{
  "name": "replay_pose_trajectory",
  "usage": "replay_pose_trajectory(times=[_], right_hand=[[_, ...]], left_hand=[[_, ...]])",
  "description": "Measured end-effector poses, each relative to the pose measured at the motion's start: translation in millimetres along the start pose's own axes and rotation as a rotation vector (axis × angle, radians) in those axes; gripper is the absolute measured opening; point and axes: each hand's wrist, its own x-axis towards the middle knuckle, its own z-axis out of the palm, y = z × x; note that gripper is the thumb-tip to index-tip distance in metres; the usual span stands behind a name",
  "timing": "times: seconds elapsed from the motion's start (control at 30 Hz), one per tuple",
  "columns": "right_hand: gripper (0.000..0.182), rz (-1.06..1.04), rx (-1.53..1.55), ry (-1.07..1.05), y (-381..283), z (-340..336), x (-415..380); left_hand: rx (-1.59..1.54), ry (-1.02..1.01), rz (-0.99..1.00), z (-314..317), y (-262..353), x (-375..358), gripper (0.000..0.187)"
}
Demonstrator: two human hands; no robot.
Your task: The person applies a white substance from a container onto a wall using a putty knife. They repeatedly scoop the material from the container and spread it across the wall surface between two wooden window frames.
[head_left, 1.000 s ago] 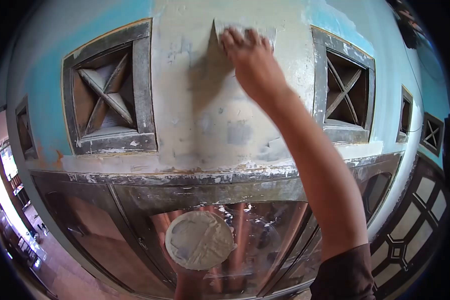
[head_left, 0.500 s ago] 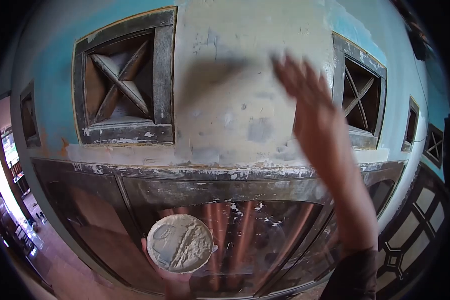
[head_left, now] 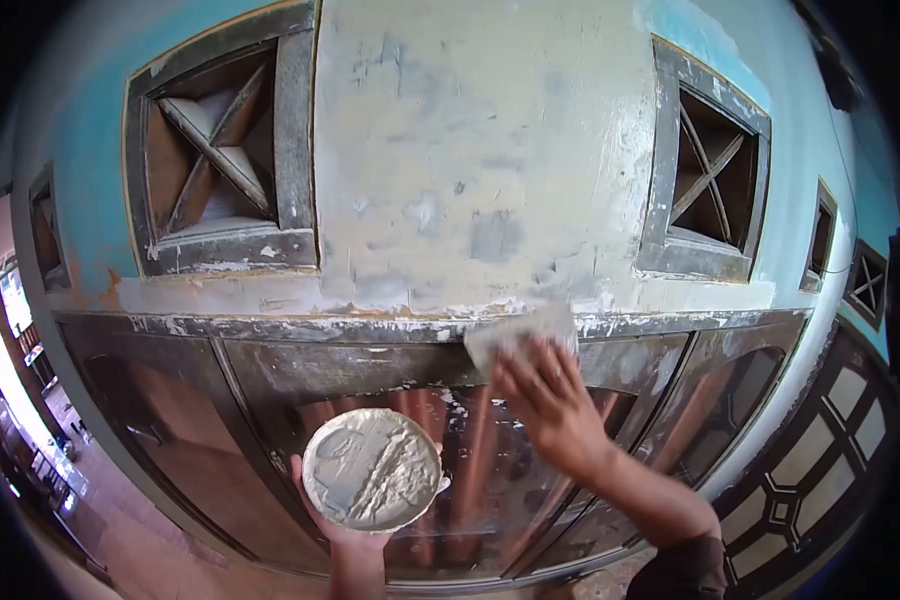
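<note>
My left hand [head_left: 352, 538] supports a round tub [head_left: 398, 524] from below, its fingers curled around the sides. Pale, creamy wall putty [head_left: 385, 465] fills the tub, smooth in one part and ridged across the rest. In my right hand [head_left: 555, 415] is a flat, pale, rectangular putty spreader [head_left: 520, 335], slightly blurred. The fingers press on its face, and its upper edge overlaps the bottom of the cream wall patch [head_left: 420, 170], just over the dark wooden frame [head_left: 360, 365]. Grey smears and putty marks dot the patch.
Two wooden vents with crossed bars, a left one [head_left: 295, 130] and a right one [head_left: 660, 200], flank the patch. Below runs glazed dark woodwork [head_left: 190, 415]. A panelled door [head_left: 800, 480] stands at right; tiled floor [head_left: 130, 510] shows at lower left.
My right hand has swept down and left from the upper wall to the wall's lower edge, bringing the spreader into clear sight. The tub appears slightly higher and further right.
</note>
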Motion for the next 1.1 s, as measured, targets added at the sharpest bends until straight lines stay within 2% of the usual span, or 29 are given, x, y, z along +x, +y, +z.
replay_pose_trajectory(times=[0.1, 0.13, 0.17, 0.23, 0.3, 0.33, 0.37, 0.43, 0.53, 0.57, 0.63, 0.67, 0.7, 0.77, 0.8, 0.83, 0.9, 0.93, 0.97, 1.03, 1.1], right_hand=[[0.067, 0.064, 0.28, -0.053, -13.8, -11.8, -52.8], [0.064, 0.095, 0.372, -0.039, -13.0, -25.1, -60.9], [0.064, 0.095, 0.379, -0.047, -11.7, -32.0, -71.3], [0.053, 0.559, 0.887, 0.014, -10.0, -39.6, -100.3], [0.041, 0.922, 1.434, 0.248, -2.2, -8.0, -144.6], [0.039, 1.004, 1.8, 0.422, -1.7, -5.3, -149.4], [0.043, 1.085, 1.99, 0.522, -1.6, -2.0, -154.9], [0.046, 1.24, 2.195, 0.531, -2.3, 7.9, -178.7], [0.031, 1.224, 2.322, 0.514, -4.5, 11.3, -204.7], [0.031, 1.236, 2.323, 0.513, -3.2, 10.1, -209.4], [0.02, 1.022, 1.851, 0.481, -3.7, 1.2, -212.3], [0.018, 0.923, 1.49, 0.39, -0.1, -8.7, -211.7], [0.018, 0.928, 1.496, 0.379, 3.8, -17.9, -201.9], [0.018, 0.538, 1.155, 0.412, 9.9, -28.5, -184.9], [0.028, 0.453, 1.092, 0.292, 15.1, -32.7, -189.1], [0.028, 0.455, 1.1, 0.28, 16.9, -35.8, -188.0], [0.036, 0.137, 0.811, 0.11, 18.8, -38.8, -176.8], [0.045, 0.082, 0.756, 0.026, 16.8, -38.1, -176.2], [0.045, 0.083, 0.76, 0.023, 15.5, -37.6, -176.9], [0.046, -0.018, 0.786, -0.164, 15.0, -35.2, -178.2], [0.045, -0.06, 0.745, -0.182, 14.0, -31.0, -182.7]], left_hand=[[0.024, 0.011, -0.064, 5.9, -15.1, 2.6, 0.077], [-0.048, -0.044, -0.055, 6.3, -21.0, 2.7, 0.076], [-0.048, -0.033, -0.055, 5.7, -26.8, 3.1, 0.076], [-0.093, -0.04, -0.085, 2.1, -40.0, 3.5, 0.075], [-0.122, 0.007, -0.1, -2.4, -55.5, 0.9, 0.078], [-0.043, 0.049, -0.165, -0.3, -64.9, 0.9, 0.081], [0.036, 0.093, -0.232, 1.9, -74.8, -0.4, 0.084], [0.022, 0.086, -0.299, 2.3, -94.5, -5.1, 0.088], [0.018, 0.156, -0.398, -14.1, -118.8, -15.7, 0.088], [0.019, 0.166, -0.401, -19.5, -125.7, -17.4, 0.088], [-0.309, 0.049, -0.409, -25.6, -137.3, -22.3, 0.084], [-0.214, 0.044, -0.405, -28.5, -141.2, -21.9, 0.081], [-0.214, 0.055, -0.401, -33.6, -145.2, -24.5, 0.081], [-0.04, 0.161, -0.321, -47.7, -153.4, -30.7, 0.078], [-0.083, 0.104, -0.362, -33.8, -153.4, -29.5, 0.073], [-0.086, 0.117, -0.358, -43.5, -159.0, -35.0, 0.073], [0.183, 0.291, -0.219, -71.0, -173.4, -43.6, 0.07], [-0.024, 0.176, -0.307, -46.9, -172.7, -41.3, 0.073], [-0.024, 0.182, -0.306, -38.3, -173.9, -41.7, 0.073], [-0.04, 0.158, -0.403, -30.3, -177.2, -42.2, 0.076], [-0.064, 0.175, -0.392, -31.1, -180.4, -44.8, 0.077]])
